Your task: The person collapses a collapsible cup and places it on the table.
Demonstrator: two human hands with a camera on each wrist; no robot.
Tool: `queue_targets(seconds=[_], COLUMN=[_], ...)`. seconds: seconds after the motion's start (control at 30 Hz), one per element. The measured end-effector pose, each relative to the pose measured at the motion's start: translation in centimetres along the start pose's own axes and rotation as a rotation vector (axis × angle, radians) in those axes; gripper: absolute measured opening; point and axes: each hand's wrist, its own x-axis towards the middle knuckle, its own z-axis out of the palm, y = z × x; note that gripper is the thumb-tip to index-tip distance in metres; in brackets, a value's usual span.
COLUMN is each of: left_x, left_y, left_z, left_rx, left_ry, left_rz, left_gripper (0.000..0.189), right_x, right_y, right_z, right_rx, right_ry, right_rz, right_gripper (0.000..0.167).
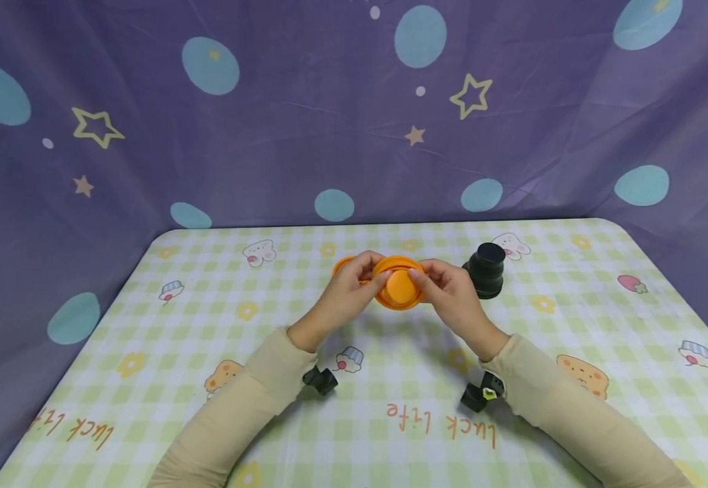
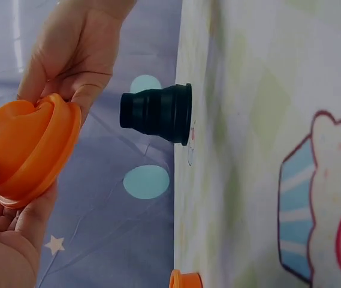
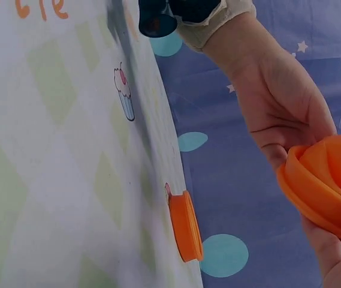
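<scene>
Both hands hold an orange collapsible silicone cup [image 1: 401, 291] above the table, its folded rings uneven and partly pushed in. My left hand [image 1: 349, 286] grips its left side, thumb on the face and fingers behind. On the opposite side my right hand [image 1: 453, 293] pinches the rim the same way. In the left wrist view the orange cup [image 2: 35, 150] is tilted and dented on one side. A black stepped collapsible cup [image 1: 487, 271] stands wide end down just beyond the right hand. Behind the left hand, partly hidden, lies a low orange round piece [image 1: 339, 264].
The table has a green-and-white checked cloth [image 1: 207, 325] with printed cartoons. A purple curtain [image 1: 305, 135] rises at its far edge. Black wrist cameras [image 1: 320, 381] hang below both cuffs, close over the cloth.
</scene>
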Motion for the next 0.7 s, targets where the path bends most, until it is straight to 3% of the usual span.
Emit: queue_targets(seconds=[0.1,0.4,0.57,0.7], left_x=[0.01,0.15,0.18,0.17], left_y=[0.05,0.12,0.07,0.16], left_z=[-0.01,-0.44,-0.56,-0.51], left_rx=[0.016,-0.034,0.02,0.03], left_ry=[0.027,0.102,0.068,0.04], left_rz=[0.02,-0.009,0.021,-0.022], left_gripper=[0.022,0.025,0.024,0.027], right_x=[-0.06,0.14,0.16,0.19], right_y=[-0.08,0.05,0.01,-0.04], right_z=[-0.06,-0.27,-0.27,-0.27], right_rx=[0.013,0.11,-0.017,-0.111], right_ry=[-0.004,-0.072,-0.093,-0.108], right_rz=[0.008,0.086,0.07,0.056], right_gripper=[0.027,0.025,0.024,0.023])
